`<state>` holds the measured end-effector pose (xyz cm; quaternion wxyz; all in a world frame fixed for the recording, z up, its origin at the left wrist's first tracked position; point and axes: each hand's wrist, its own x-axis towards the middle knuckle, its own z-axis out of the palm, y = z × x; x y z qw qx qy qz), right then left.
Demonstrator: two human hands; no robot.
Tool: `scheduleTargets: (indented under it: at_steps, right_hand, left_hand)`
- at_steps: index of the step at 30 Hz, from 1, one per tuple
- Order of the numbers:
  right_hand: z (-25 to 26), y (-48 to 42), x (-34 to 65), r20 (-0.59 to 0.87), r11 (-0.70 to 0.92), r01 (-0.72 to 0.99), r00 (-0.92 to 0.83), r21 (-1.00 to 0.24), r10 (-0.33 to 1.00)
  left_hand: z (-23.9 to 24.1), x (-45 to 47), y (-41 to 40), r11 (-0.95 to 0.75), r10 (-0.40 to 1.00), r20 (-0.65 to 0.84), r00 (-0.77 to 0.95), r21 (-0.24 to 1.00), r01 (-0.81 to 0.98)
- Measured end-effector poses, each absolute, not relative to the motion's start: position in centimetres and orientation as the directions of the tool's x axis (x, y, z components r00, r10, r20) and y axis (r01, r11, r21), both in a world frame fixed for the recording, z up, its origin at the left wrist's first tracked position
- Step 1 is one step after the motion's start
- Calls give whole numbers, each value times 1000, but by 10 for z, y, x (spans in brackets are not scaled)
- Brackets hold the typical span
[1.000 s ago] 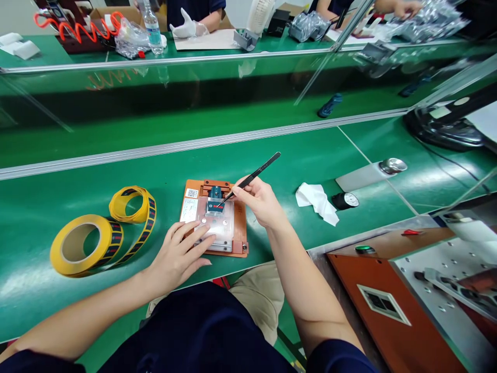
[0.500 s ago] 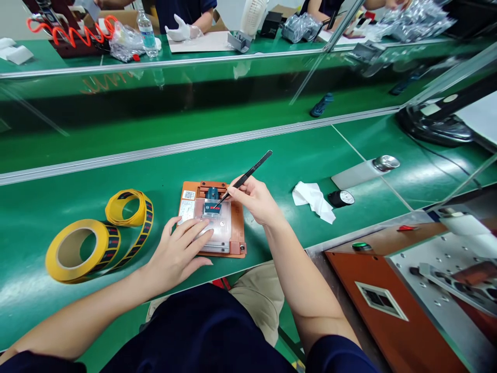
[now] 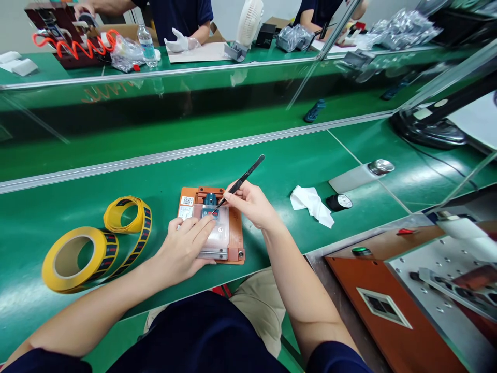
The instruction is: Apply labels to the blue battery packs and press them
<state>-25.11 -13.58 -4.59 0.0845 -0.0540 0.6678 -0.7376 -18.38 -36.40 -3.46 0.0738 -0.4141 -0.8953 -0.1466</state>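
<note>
My right hand [image 3: 250,203] is closed on black tweezers [image 3: 244,177], whose tips touch a small dark label [image 3: 210,211] with red and white print. The label lies on the clear plate [image 3: 217,241] of an orange fixture [image 3: 235,228]. A dark teal part [image 3: 210,199] sits in the fixture just above the label. My left hand [image 3: 186,243] rests on the plate with its fingers stretched out, the fingertips at the lower edge of the label. Whether those fingertips press on the label or only beside it, I cannot tell.
Left of the fixture stands a yellow roll of labels [image 3: 70,259], its strip leading to a looser coil [image 3: 123,215]. To the right lie a crumpled tissue [image 3: 312,204], a small black gauge [image 3: 339,201] and a white bottle [image 3: 353,177]. Co-workers sit behind the clear partition [image 3: 163,111].
My left hand has moved up the plate, its fingertips now at the label. The tweezers stay at the label. The whole view has shifted slightly.
</note>
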Motion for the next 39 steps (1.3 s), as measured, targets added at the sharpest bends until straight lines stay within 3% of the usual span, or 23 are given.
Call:
scheduleTargets:
  at_steps: [3,6,8,11,13,16,19,22,24,27,29,39]
  right_hand:
    - [-44,-133,-251,-25,-162,39,-996,-986,-86]
    - [-46,-120,-245,58,-151,-87,-981,-985,187]
    - [-51,-108,-236,135,36,-130,-947,-991,292]
    - [-67,-94,-216,176,432,-24,-933,-902,315]
    - [-82,-87,-203,166,608,55,-939,-792,302]
    - [-106,-80,-186,199,765,75,-945,-640,259]
    - [-119,-74,-174,288,863,70,-927,-500,242]
    - [-112,-78,-168,387,874,64,-879,-482,277]
    - [-98,-90,-169,377,829,-73,-910,-554,171]
    - [-80,-113,-177,292,636,-344,-937,-690,-189]
    - [-77,-125,-184,271,542,-415,-905,-731,-327]
    - [-86,-134,-205,246,579,-404,-910,-708,-334]
  left_hand:
    - [-33,-187,-364,602,726,245,-643,226,766]
    - [-34,-198,-365,646,646,238,-725,336,686]
    - [-37,-208,-365,690,538,214,-816,444,571]
    - [-40,-215,-365,653,476,248,-844,542,528]
    - [-41,-206,-368,586,463,447,-766,494,642]
    - [-47,-172,-379,436,449,749,-487,292,851]
    - [-63,-132,-393,201,615,746,-257,168,965]
    - [-80,-110,-401,137,762,601,-241,214,967]
    - [-86,-108,-400,161,789,539,-295,282,946]
    - [-84,-115,-393,149,780,538,-320,337,930]
    - [-80,-121,-389,138,771,551,-319,345,928]
    - [-83,-130,-385,98,749,592,-297,345,934]
